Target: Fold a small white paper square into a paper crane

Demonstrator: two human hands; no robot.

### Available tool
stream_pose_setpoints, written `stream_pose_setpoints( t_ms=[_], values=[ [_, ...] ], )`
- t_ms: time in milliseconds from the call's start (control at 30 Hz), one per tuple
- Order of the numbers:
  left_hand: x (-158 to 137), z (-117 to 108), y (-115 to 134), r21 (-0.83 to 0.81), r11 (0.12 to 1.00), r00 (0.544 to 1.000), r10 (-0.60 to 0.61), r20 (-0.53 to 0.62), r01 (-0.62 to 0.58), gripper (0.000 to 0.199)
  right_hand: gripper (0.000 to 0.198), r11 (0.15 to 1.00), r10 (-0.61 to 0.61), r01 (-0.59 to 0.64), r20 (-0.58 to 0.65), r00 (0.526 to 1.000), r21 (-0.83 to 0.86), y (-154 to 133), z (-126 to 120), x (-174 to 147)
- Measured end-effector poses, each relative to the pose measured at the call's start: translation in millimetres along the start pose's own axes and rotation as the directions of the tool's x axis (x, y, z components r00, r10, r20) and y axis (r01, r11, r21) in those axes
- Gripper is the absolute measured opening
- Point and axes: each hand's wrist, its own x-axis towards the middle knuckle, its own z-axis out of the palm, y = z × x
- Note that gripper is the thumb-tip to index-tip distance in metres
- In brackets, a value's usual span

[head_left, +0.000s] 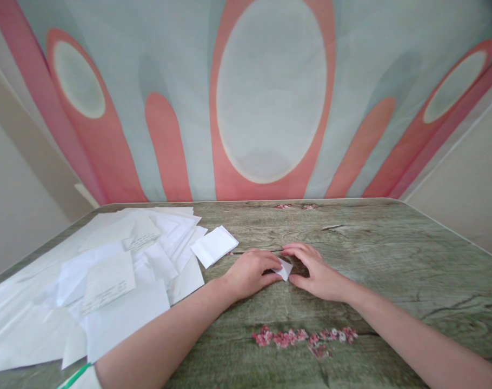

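Note:
Near the middle of the table, my left hand [252, 273] grips a small folded piece of white paper [285, 269] between thumb and fingers. The paper's pointed end sticks out toward the right. My right hand [313, 273] curves around that end, thumb and fingers apart, with the thumb tip close to the paper's lower edge. Whether the thumb touches it, I cannot tell. Part of the paper is hidden under my left fingers. Up and left of my left hand lies a small white folded paper packet [214, 246].
A wide, loose pile of white paper sheets [124, 335] covers the table's left side, some with printed lines. The wood-grain table [392, 254] bears a pink flower pattern [286, 338] near the front. Behind its far edge hangs a grey and coral patterned backdrop [266, 189].

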Motion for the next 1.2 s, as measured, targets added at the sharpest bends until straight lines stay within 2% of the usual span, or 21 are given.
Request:
stream_pose_setpoints(
  t_ms=[233, 433, 667, 967, 1200],
  values=[
    [0, 0, 0, 0.027, 0.999, 1.0, 0.018, -0.008, -0.017, 0.018, 0.047, 0.998, 0.047, -0.047, 0.018, 0.999, -0.03, 0, 1, 2],
    [0, 0, -1, 0.038, 0.999, 1.0, 0.01, 0.021, -0.011, 0.018, 0.042, 0.996, 0.052, -0.055, -0.045, 0.998, -0.067, -1, 5, 2],
    [-1, 0, 1, 0.021, 1.0, 1.0, -0.003, -0.009, 0.004, 0.023, 0.031, 0.997, 0.025, -0.035, -0.141, 0.99, -0.074, -7, 9, 0],
    [-2, -2, 9, 0.043, 0.998, 0.999, -0.04, -0.008, 0.04, 0.03, 0.025, 0.997, 0.021, -0.033, -0.179, 0.984, -0.065, -8, 12, 1],
    [-3, -2, 11, 0.035, 0.998, 0.998, -0.056, -0.018, 0.056, 0.026, 0.025, 0.997, 0.035, -0.047, -0.179, 0.983, -0.062, -8, 11, 2]
  ],
)
